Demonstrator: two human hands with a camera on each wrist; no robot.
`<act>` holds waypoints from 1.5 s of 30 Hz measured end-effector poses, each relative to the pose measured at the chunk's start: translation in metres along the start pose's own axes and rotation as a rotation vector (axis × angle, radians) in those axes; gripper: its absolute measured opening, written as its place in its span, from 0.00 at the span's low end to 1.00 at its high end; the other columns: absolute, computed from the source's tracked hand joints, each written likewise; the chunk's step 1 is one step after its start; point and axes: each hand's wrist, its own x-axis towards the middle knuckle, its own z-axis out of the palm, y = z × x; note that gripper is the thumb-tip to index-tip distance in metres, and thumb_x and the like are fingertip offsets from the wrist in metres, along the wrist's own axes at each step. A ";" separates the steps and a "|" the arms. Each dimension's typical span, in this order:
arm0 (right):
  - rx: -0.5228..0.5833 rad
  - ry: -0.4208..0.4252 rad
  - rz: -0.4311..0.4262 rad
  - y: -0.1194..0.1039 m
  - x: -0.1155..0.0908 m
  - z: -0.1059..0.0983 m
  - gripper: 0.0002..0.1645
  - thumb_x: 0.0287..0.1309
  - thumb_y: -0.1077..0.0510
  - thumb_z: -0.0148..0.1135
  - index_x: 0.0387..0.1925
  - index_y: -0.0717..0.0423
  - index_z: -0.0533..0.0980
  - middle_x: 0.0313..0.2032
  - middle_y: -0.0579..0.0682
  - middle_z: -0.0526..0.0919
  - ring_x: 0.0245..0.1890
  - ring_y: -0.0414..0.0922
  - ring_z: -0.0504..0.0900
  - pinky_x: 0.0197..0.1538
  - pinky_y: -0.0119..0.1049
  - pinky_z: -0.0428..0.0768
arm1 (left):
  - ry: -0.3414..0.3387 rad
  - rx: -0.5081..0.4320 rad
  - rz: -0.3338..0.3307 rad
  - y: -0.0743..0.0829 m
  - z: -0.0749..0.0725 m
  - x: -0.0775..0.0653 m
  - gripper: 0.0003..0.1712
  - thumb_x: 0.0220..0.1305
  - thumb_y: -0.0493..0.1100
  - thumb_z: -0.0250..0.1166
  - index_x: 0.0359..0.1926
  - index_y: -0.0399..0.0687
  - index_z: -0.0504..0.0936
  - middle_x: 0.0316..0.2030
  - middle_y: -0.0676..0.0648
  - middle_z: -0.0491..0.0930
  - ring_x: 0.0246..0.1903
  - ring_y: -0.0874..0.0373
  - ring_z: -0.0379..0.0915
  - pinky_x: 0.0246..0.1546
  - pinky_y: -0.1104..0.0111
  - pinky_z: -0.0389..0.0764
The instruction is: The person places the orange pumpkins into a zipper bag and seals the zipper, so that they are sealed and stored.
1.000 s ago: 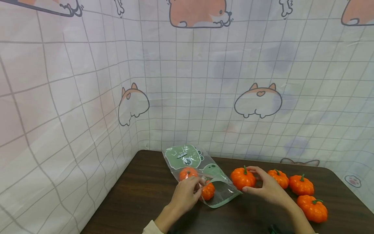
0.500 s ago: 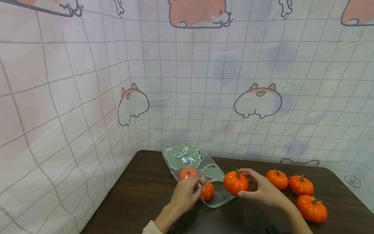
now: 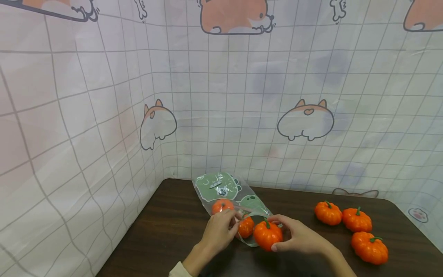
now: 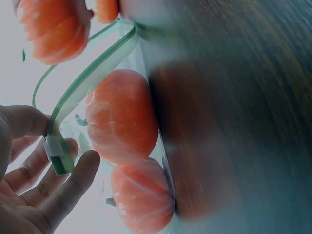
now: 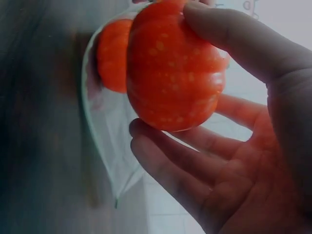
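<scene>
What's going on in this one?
A person's left hand holds the edge of a clear bag on a table, two pumpkins inside. The right hand grips another pumpkin at the bag's open mouth, not yet in. Three more pumpkins sit to the right.

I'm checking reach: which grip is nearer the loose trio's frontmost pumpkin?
Right. The right grip, around another pumpkin, is left of the frontmost pumpkin; the left grip is farther left, holding the clear bag.
</scene>
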 end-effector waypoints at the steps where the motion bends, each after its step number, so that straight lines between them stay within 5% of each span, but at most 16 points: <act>1: -0.010 -0.007 0.004 0.001 0.000 0.001 0.41 0.58 0.49 0.74 0.69 0.53 0.68 0.65 0.63 0.74 0.54 0.49 0.81 0.48 0.36 0.83 | -0.001 0.001 -0.002 0.000 0.000 0.000 0.08 0.56 0.36 0.70 0.36 0.53 0.86 0.23 0.59 0.78 0.22 0.74 0.65 0.26 0.79 0.68; 7: -0.054 0.005 0.021 0.006 0.004 0.009 0.41 0.58 0.47 0.74 0.68 0.55 0.68 0.66 0.62 0.74 0.58 0.58 0.79 0.49 0.38 0.83 | -0.013 0.005 -0.005 0.000 0.000 0.001 0.08 0.57 0.37 0.72 0.37 0.53 0.85 0.23 0.59 0.77 0.22 0.73 0.65 0.26 0.79 0.67; 26: -0.156 0.056 0.011 0.007 0.015 0.032 0.44 0.57 0.42 0.73 0.68 0.58 0.69 0.65 0.58 0.77 0.51 0.47 0.83 0.48 0.35 0.82 | -0.009 0.007 -0.004 0.004 -0.001 0.000 0.07 0.56 0.36 0.70 0.35 0.53 0.85 0.24 0.59 0.77 0.23 0.72 0.65 0.27 0.78 0.69; 39: -0.275 0.158 0.014 0.002 0.023 0.048 0.45 0.56 0.36 0.72 0.67 0.56 0.70 0.63 0.52 0.78 0.61 0.52 0.79 0.60 0.53 0.78 | -0.007 0.032 0.005 0.007 -0.001 0.000 0.05 0.58 0.38 0.70 0.34 0.54 0.85 0.25 0.59 0.76 0.24 0.71 0.66 0.28 0.77 0.70; 45: -0.284 0.197 0.028 0.003 0.029 0.056 0.46 0.55 0.37 0.73 0.67 0.59 0.70 0.63 0.54 0.79 0.58 0.50 0.80 0.57 0.49 0.80 | -0.014 0.023 0.009 0.008 -0.001 0.000 0.04 0.59 0.39 0.71 0.34 0.54 0.85 0.25 0.58 0.78 0.24 0.70 0.68 0.28 0.77 0.71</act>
